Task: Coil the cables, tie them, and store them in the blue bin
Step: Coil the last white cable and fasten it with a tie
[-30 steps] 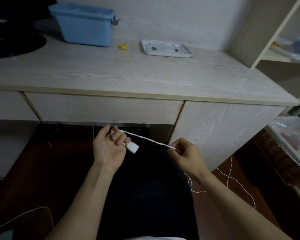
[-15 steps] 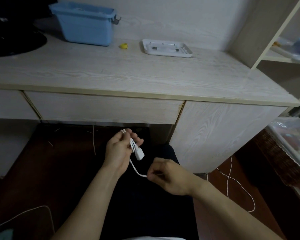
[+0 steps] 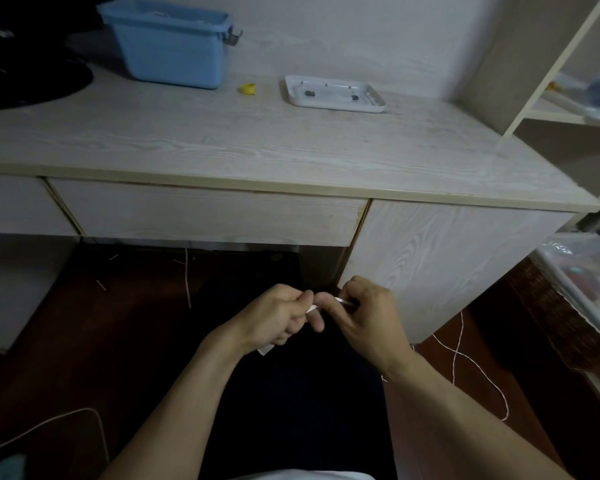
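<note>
Below the desk's front edge, over my lap, my left hand [image 3: 274,317] grips the looped end of a thin white cable [image 3: 342,301], and its white plug pokes out under the palm. My right hand [image 3: 368,315] pinches the same cable close beside the left hand. The rest of the cable trails off to the right and down onto the floor in a loose loop. The blue bin [image 3: 170,43] stands at the back left of the desk, far from both hands.
A white tray [image 3: 333,95] and a small yellow object [image 3: 247,89] lie on the desk [image 3: 222,143] behind the hands. A black round base [image 3: 21,77] sits at the far left. Shelves rise at the right. Another thin cable [image 3: 59,420] lies on the floor at lower left.
My right hand has come up from below and closed in on the left hand, laying more cable into the bundle. The left hand has turned so its fingers curl over the loops.
</note>
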Demonstrator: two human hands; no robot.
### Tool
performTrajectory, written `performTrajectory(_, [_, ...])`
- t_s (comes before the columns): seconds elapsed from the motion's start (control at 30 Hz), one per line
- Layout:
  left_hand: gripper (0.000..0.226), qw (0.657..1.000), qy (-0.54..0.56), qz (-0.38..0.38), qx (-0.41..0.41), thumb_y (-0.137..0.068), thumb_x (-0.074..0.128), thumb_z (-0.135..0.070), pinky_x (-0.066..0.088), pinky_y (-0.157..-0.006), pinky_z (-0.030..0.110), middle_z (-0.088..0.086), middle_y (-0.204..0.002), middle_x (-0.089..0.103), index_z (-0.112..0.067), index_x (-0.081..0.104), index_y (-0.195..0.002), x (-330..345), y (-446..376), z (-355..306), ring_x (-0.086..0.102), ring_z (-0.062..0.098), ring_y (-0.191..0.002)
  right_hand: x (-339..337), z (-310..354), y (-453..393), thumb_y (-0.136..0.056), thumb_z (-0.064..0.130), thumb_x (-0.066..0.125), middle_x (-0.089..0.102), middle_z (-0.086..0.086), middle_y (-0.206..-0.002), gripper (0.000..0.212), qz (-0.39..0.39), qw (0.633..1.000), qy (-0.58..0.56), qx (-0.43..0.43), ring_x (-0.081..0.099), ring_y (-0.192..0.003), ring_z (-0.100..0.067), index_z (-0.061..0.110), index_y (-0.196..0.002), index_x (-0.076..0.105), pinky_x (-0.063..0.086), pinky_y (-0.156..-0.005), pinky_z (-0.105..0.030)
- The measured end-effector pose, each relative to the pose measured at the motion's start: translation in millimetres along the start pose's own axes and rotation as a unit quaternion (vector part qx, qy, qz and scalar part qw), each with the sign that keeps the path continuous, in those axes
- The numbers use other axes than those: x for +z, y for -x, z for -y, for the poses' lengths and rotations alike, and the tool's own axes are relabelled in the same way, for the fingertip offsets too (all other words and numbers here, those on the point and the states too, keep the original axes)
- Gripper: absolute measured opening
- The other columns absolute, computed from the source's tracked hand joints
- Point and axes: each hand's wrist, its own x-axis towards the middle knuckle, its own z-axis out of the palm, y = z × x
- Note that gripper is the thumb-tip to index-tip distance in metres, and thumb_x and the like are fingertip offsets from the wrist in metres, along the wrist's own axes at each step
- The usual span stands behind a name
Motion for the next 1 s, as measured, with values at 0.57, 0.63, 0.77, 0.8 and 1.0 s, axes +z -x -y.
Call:
performTrajectory(0.57, [0.048,0.715,0.622,-0.292,0.129,-0.102,0.027,-0.035,0.018,-0.035,0.023,-0.008,-0.042,0.021,-0.019,0.042,-0.059,-24.5,-8.3,14.6,0.016,0.008,-0.034,-1.7,-3.1,-3.6,-0.097,0.029,0.062,0.062,0.009,-0.075,0.015,0.087,0.992,-0.036,0.08,0.058,-0.065,-0.003,0.016,-0.091,0.066,0.042,-0.057,-0.011])
performTrajectory(0.63, [0.054,0.685,0.652,-0.293,0.141,-0.102,0.022,-0.044,0.022,-0.039,0.024,-0.007,-0.046,0.026,-0.015,0.048,-0.065,-27.5,-6.2,17.7,0.02,0.009,-0.037,-1.4,-5.3,-1.6,-0.098,0.027,0.061,0.064,0.009,-0.083,0.01,0.172,0.984,0.006,0.052,0.059,-0.069,0.003,0.018,-0.097,0.066,0.041,-0.061,-0.008])
performTrajectory(0.77, [0.048,0.688,0.632,-0.323,0.148,-0.104,0.023,-0.039,0.026,-0.053,0.026,-0.004,-0.054,0.033,-0.011,0.052,-0.078,-28.5,-10.0,14.6,0.026,0.011,-0.044,5.5,-5.0,7.1,-0.095,0.025,0.062,0.056,0.009,-0.107,0.024,0.312,0.948,0.064,-0.022,0.058,-0.086,-0.004,0.027,-0.119,0.065,0.046,-0.076,-0.011])
performTrajectory(0.8, [0.042,0.702,0.612,-0.333,0.147,-0.105,0.025,-0.032,0.028,-0.056,0.027,-0.004,-0.055,0.035,-0.011,0.052,-0.081,-28.1,-12.9,14.3,0.028,0.011,-0.045,7.7,-5.2,9.8,-0.096,0.023,0.061,0.053,0.009,-0.112,0.031,0.344,0.936,0.069,-0.028,0.057,-0.091,-0.005,0.03,-0.125,0.062,0.046,-0.079,-0.012])
performTrajectory(1.0, [0.021,0.871,0.343,-0.333,0.115,-0.106,0.039,-0.012,0.043,-0.06,0.024,-0.005,-0.059,0.05,-0.007,0.057,-0.096,-16.0,-19.6,21.8,0.046,0.009,-0.053,7.3,8.2,11.7,-0.101,0.023,0.054,0.041,0.013,-0.105,0.031,0.347,0.935,0.036,-0.069,0.048,-0.084,0.0,0.025,-0.131,0.062,0.038,-0.077,-0.005])
